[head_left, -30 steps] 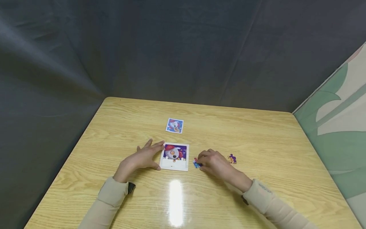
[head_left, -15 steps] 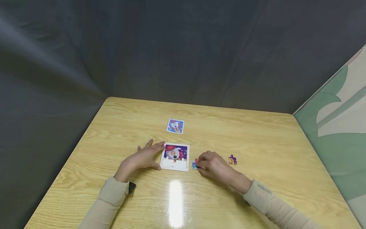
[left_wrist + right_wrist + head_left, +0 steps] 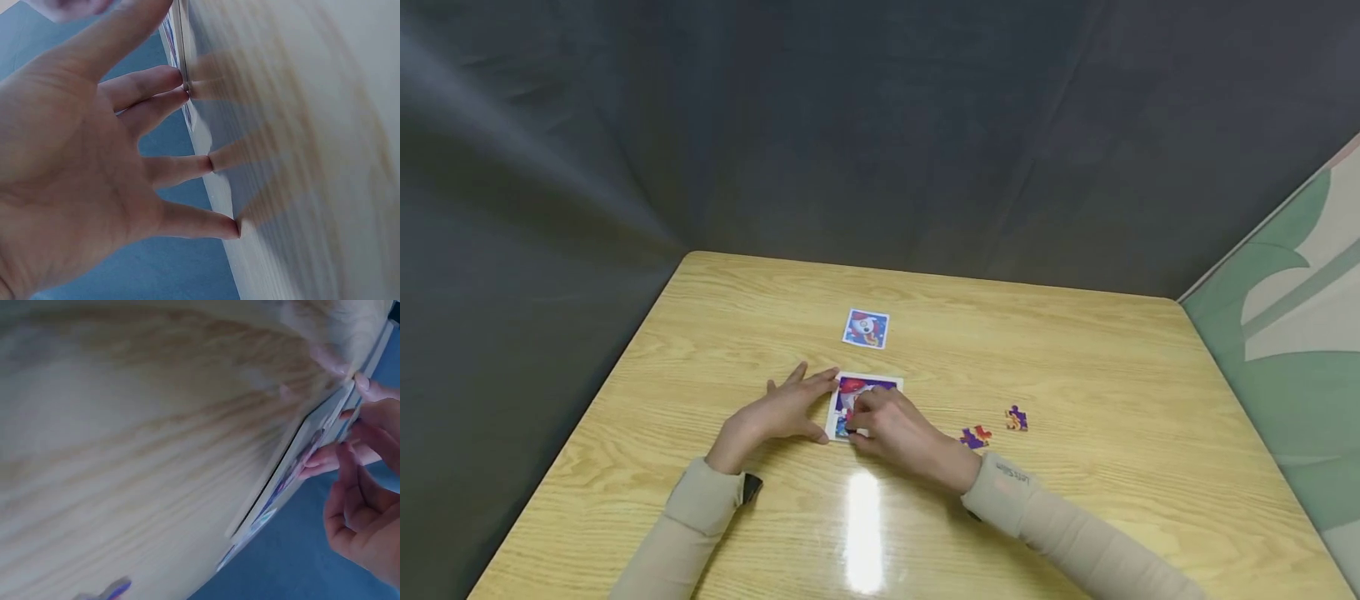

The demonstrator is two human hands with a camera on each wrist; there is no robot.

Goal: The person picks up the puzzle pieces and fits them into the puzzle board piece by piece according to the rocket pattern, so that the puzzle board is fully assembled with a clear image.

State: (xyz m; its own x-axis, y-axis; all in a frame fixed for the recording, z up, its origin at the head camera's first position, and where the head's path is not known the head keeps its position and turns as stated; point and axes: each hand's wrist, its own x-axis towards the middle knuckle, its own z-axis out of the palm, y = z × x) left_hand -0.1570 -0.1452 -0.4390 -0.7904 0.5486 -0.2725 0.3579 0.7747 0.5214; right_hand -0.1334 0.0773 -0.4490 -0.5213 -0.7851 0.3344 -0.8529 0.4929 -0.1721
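Observation:
A white-framed puzzle tray (image 3: 871, 376) lies on the table, part of its purple dog picture in place. Along its left edge rests my left hand (image 3: 778, 414), thumb and fingers spread. In the left wrist view, fingertips of the left hand (image 3: 94, 162) touch the tray's side and the tabletop. My right hand (image 3: 895, 429) is over the tray, pinching a blue jigsaw piece (image 3: 842, 428) at the lower left of the frame. The right hand's curled fingers show in the right wrist view (image 3: 369, 519), but the piece is mostly hidden there.
Loose purple and orange jigsaw pieces (image 3: 974, 438) lie right of the tray, and another purple piece (image 3: 1017, 418) sits farther right. Behind the tray is a small picture card (image 3: 866, 329). Dark cloth (image 3: 880, 150) hangs beyond the wooden table (image 3: 1037, 350).
My right hand has moved left from the loose pieces to over the tray, carrying the blue jigsaw piece. The purple and orange pieces beneath it are uncovered. The left hand stays at the tray.

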